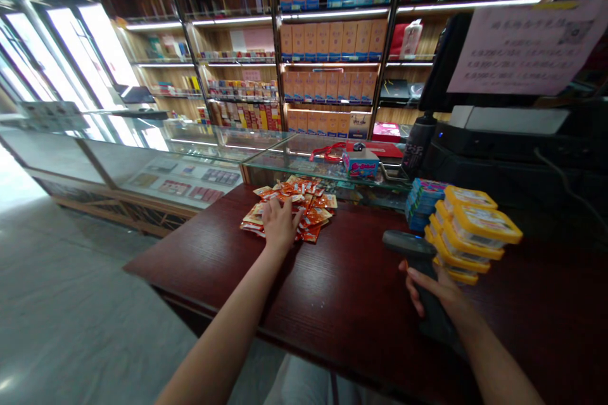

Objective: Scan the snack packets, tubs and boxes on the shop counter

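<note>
Under the spread left grip [280, 226] lie orange packets [313, 216]; right grip [445, 291] clasps a scanner [412, 244].

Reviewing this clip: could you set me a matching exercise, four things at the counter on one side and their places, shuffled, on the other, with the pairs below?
Things
1. Orange packets
2. Handheld scanner
3. Yellow-lidded tubs
4. Pink sheet with writing

Places
A. Stacked on the dark table, beside the small blue packs
B. Up against the black monitor
C. Heaped at the left hand
D. Gripped in the right hand

Right pairs: 1-C, 2-D, 3-A, 4-B
</note>
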Motion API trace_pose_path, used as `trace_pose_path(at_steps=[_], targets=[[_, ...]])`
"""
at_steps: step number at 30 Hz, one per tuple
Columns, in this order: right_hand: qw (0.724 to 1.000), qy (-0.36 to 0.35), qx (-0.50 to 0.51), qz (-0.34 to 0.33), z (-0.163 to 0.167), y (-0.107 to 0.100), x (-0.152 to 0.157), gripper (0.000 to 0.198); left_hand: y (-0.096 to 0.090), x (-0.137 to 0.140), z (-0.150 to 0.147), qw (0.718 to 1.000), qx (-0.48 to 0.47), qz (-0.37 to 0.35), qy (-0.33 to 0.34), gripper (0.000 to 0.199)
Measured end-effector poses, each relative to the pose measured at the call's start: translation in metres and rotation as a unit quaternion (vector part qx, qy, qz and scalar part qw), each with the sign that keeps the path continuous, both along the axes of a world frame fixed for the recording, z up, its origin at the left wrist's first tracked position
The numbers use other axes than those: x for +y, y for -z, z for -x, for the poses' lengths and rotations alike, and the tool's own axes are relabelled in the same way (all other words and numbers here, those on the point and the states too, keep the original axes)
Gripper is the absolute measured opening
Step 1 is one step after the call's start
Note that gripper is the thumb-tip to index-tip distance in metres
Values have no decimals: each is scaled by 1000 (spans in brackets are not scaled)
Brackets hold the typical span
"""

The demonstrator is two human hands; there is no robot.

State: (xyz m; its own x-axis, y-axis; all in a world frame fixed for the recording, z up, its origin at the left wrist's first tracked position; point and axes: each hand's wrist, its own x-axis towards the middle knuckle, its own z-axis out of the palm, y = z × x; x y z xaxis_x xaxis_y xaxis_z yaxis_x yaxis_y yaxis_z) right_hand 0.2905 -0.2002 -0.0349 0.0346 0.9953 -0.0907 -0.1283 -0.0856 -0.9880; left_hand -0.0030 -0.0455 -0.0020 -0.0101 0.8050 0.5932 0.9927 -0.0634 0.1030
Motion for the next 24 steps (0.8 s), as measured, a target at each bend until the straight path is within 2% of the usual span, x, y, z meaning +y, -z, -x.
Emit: trace_pose_path(at_steps=[4, 9, 15, 20, 24], targets=[[1000, 7, -3, 9, -1, 3, 1, 47, 2, -7, -8, 999, 5, -13, 42, 42], [1000, -9, -8, -11, -1, 5, 3, 45, 7, -17, -19, 994, -10, -19, 103, 40], [999, -1, -37, -12, 6, -15, -1, 44, 8, -31, -52, 979, -30, -19, 198, 34], [998, 58, 7, -13, 9, -35, -27, 45, 2, -43, -93, 946, -52, -8, 320, 34], [989, 139, 44, -15, 3, -31, -60, 50, -8, -56, -130, 901, -86, 9, 424, 34]])
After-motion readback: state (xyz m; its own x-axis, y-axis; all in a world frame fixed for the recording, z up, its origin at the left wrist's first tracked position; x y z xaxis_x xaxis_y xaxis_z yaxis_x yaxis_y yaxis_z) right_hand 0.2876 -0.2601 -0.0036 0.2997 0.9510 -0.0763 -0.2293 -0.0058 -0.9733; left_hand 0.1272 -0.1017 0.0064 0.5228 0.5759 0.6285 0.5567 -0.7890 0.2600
